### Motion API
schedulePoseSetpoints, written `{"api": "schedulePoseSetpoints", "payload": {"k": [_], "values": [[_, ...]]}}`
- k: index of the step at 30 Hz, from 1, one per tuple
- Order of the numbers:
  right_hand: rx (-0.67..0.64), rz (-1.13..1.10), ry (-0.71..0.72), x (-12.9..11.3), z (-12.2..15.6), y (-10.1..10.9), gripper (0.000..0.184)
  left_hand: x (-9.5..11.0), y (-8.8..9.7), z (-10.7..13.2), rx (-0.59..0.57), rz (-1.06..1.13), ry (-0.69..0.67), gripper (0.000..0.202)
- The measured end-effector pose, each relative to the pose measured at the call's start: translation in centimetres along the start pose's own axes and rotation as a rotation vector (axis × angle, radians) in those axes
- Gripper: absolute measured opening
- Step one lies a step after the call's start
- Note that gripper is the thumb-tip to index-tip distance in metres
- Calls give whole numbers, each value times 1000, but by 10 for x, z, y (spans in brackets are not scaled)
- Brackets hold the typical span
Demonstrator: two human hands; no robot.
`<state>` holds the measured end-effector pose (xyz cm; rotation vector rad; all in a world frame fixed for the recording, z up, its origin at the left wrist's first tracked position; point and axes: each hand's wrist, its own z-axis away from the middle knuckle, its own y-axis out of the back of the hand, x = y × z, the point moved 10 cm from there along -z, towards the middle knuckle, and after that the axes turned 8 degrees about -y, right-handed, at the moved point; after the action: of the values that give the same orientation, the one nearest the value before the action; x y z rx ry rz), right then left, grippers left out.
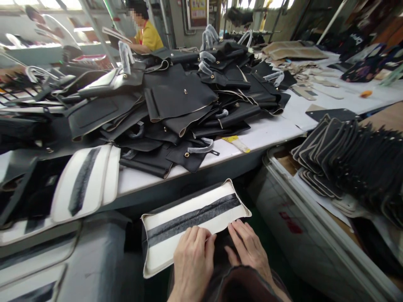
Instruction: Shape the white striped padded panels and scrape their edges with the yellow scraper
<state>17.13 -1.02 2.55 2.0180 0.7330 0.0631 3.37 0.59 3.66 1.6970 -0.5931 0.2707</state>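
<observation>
In front of me is a dark bag piece [197, 216] whose long white base panel with a black stripe faces up, its pale raw edges standing at the corners. My left hand [195, 258] is closed on the panel's near edge, thumb against the curled fingers. Farther right along that same edge, my right hand [248, 247] grips with fingertips on the rim and thumb underneath. Dark material hangs between and below my hands, partly hidden by them.
Black leather bag parts with plastic-wrapped handles [185, 90] are heaped on the white table [267, 130]. White striped panels [85, 184] lie at left. A bin [299, 226] at right holds stacked dark flaps [352, 155]. A person in yellow [153, 35] works behind.
</observation>
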Motion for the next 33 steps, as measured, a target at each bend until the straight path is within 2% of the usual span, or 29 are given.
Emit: {"api": "schedulePoseSetpoints", "payload": {"k": [4,8,11,14,16,19,21,27,33], "values": [[32,-48,48,-9,4,-2,38,2,-4,-4,30,-33,40,17],[28,-62,78,-15,4,-6,36,6,-12,-10,59,-69,17,19],[20,-37,101,-14,3,-7,36,6,-11,-9,115,-3,3,2],[24,13,117,-10,1,-7,39,8,-1,0,170,99,-28,35],[17,34,116,-5,0,-7,40,9,10,9,183,56,-52,36],[22,31,112,1,-1,-6,43,3,26,18,160,-33,-31,14],[26,19,101,3,-1,-6,45,-3,28,19,125,-13,-24,7],[51,-30,152,-10,-2,-4,37,-10,21,11,133,34,18,16],[31,-82,217,-29,-12,-5,34,-6,9,4,38,-58,72,23]]}}
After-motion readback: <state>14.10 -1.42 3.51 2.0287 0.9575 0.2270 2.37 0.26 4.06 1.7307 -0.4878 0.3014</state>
